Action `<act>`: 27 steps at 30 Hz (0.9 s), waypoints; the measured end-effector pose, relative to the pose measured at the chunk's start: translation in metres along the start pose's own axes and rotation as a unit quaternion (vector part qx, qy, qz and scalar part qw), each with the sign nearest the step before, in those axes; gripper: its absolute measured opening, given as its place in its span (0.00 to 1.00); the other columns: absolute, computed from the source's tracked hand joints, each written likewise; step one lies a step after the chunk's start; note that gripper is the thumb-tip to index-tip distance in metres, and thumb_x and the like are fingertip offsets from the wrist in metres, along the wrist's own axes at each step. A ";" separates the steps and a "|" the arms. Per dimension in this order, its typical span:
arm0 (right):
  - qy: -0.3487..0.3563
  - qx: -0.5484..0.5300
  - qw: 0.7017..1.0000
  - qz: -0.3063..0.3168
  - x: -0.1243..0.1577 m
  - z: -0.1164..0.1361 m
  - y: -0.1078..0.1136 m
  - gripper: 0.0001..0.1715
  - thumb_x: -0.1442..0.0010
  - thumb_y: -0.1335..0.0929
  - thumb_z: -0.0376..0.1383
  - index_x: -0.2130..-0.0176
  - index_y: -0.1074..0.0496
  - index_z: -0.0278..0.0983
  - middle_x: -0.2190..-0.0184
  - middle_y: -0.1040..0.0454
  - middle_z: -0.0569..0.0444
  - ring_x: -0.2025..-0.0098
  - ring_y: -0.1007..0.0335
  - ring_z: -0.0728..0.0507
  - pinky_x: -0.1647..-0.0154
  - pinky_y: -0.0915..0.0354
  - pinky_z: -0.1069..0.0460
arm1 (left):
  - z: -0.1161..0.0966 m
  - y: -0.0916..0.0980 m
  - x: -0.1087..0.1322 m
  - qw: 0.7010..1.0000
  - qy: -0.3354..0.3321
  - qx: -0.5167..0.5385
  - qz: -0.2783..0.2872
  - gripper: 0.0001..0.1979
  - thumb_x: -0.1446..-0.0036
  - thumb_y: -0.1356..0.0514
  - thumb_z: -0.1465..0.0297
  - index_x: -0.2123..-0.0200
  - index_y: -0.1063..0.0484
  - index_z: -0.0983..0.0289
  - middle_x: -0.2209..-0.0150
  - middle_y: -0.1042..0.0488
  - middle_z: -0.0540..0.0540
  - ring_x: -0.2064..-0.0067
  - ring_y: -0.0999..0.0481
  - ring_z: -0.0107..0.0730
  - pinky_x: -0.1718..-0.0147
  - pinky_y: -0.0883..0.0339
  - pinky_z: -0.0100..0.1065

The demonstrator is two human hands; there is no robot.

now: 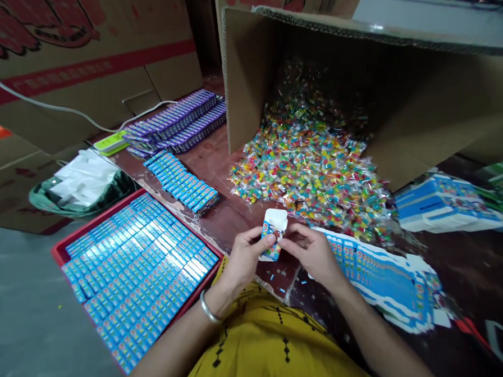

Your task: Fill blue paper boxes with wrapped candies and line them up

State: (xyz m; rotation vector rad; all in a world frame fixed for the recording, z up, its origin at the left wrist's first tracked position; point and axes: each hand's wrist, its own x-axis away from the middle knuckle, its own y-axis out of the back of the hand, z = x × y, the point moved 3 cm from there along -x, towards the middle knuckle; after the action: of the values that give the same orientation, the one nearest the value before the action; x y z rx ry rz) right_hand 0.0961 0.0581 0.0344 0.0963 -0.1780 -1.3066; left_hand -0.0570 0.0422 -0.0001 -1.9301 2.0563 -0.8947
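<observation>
Grip: left hand [244,257] clasping small blue box [270,228], right hand [314,253] pinching its edge.

the person wears a mustard-yellow garment [259,355] of soft, creased cloth, printed with small black diamonds [285,350] strung in short rows. a plain, rounded, silver-coloured bangle [206,308] circles the left wrist [220,295]. the left hand [244,257] and right hand [316,256] are bare, and so are both forearms [180,342].

It was evidently a packing workshop: multicoloured candies in clear plastic wrappers [303,171] spread from a large brown corrugated-cardboard box [441,103] onto a dark red worktop [217,164], while rows of small blue printed cardboard cartons [143,278] filled a shallow red rectangular tray [93,225].
</observation>
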 end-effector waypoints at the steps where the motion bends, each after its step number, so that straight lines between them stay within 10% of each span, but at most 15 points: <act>1: 0.006 0.013 1.000 -0.020 0.001 -0.004 -0.004 0.11 0.44 0.28 0.43 0.67 0.27 0.38 0.72 0.25 0.57 0.70 0.29 0.47 0.69 0.34 0.54 | 0.002 -0.001 0.000 1.000 -0.009 0.004 -0.021 0.12 0.52 0.30 0.66 0.64 0.21 0.66 0.69 0.22 0.52 0.70 0.26 0.26 0.67 0.32 0.28; 5: 0.039 0.057 0.992 -0.109 0.001 -0.013 -0.013 0.14 0.41 0.30 0.43 0.73 0.26 0.37 0.79 0.30 0.58 0.76 0.35 0.49 0.75 0.39 0.54 | 0.006 -0.001 0.003 0.993 -0.066 -0.035 -0.092 0.14 0.52 0.30 0.66 0.63 0.23 0.66 0.68 0.21 0.53 0.70 0.24 0.29 0.67 0.29 0.30; 9: 0.057 0.001 0.985 -0.164 -0.005 -0.018 -0.019 0.15 0.43 0.29 0.42 0.56 0.23 0.39 0.70 0.24 0.55 0.71 0.30 0.46 0.69 0.33 0.52 | -0.002 0.000 0.011 0.969 -0.175 -0.124 -0.120 0.27 0.48 0.33 0.68 0.45 0.33 0.60 0.58 0.22 0.55 0.61 0.22 0.32 0.62 0.28 0.32; 14: 0.097 0.008 0.982 -0.161 -0.006 -0.024 -0.025 0.22 0.40 0.31 0.42 0.46 0.28 0.44 0.58 0.24 0.51 0.63 0.27 0.44 0.61 0.30 0.49 | -0.007 0.002 0.014 0.962 -0.154 -0.224 -0.015 0.28 0.41 0.39 0.67 0.38 0.39 0.58 0.49 0.26 0.57 0.54 0.24 0.36 0.55 0.29 0.35; 20: 0.103 0.060 0.982 -0.144 -0.003 -0.027 -0.023 0.13 0.39 0.31 0.41 0.55 0.26 0.42 0.69 0.26 0.55 0.71 0.30 0.46 0.70 0.33 0.51 | -0.015 0.012 0.009 0.967 -0.094 -0.222 0.083 0.21 0.43 0.37 0.68 0.46 0.35 0.60 0.58 0.27 0.55 0.62 0.26 0.30 0.63 0.31 0.30; 27: 0.147 0.083 0.978 -0.125 -0.009 -0.008 -0.017 0.10 0.40 0.31 0.39 0.72 0.29 0.39 0.60 0.25 0.51 0.59 0.27 0.43 0.59 0.33 0.49 | -0.012 0.009 0.014 0.977 -0.080 -0.182 0.083 0.16 0.41 0.38 0.69 0.50 0.34 0.62 0.61 0.28 0.54 0.64 0.28 0.28 0.66 0.34 0.28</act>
State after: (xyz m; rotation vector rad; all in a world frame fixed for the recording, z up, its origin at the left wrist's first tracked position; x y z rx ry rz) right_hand 0.0789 0.0624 0.0231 0.4642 -0.0215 -1.5089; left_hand -0.0724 0.0320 0.0086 -1.8798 2.3652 -0.3318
